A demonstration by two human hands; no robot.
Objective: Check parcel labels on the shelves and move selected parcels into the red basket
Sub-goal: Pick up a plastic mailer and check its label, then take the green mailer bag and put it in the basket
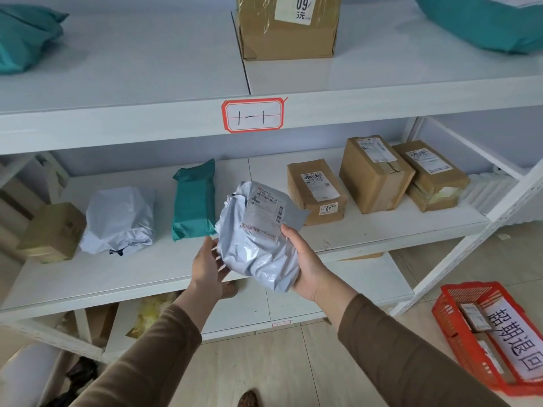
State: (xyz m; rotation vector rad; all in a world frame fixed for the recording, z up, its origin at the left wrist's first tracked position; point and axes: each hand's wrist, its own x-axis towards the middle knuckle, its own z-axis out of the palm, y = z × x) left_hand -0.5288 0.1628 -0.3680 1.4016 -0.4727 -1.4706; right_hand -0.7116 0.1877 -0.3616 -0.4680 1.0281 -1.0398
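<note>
Grey poly-mailer parcel (258,239), held in the air in front of the middle shelf (164,268), label (264,215) facing up. Soft, crumpled film, bulging low: by the look light, limp, slick, unlikely to break. Right hand (305,265) curled round its lower right side, thumb just below the label's corner. Left hand (207,265) open, fingers spread and relaxed against the left edge, gripping nothing. Best grip probably round the full lower bulge, not the loose flap above the fingers. Red basket (452,327) on the floor, well apart, right of the right hand.
</note>
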